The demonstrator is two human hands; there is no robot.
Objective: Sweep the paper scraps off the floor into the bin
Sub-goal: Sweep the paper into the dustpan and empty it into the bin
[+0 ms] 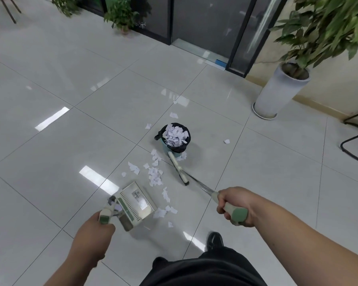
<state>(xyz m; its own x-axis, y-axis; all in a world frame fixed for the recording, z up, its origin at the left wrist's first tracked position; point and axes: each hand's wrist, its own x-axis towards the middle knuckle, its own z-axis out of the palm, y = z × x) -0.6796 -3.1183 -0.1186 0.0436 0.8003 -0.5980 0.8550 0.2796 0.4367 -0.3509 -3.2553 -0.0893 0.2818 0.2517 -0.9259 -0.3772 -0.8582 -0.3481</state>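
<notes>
bin [175, 138] already packed. right grip [234, 205] closed round the broom [179, 169] handle, head down at the bin's near side to rake paper scraps [155, 176] back. left grip [99, 228] clamps the dustpan [135, 203] handle, pan short of the bin to catch them.

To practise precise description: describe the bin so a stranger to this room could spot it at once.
Start at the tall white planter on the right and look left. The bin stands mid-floor, just beyond the broom head. It is the only teal tub, lined with a black bag and heaped with paper scraps.
</notes>
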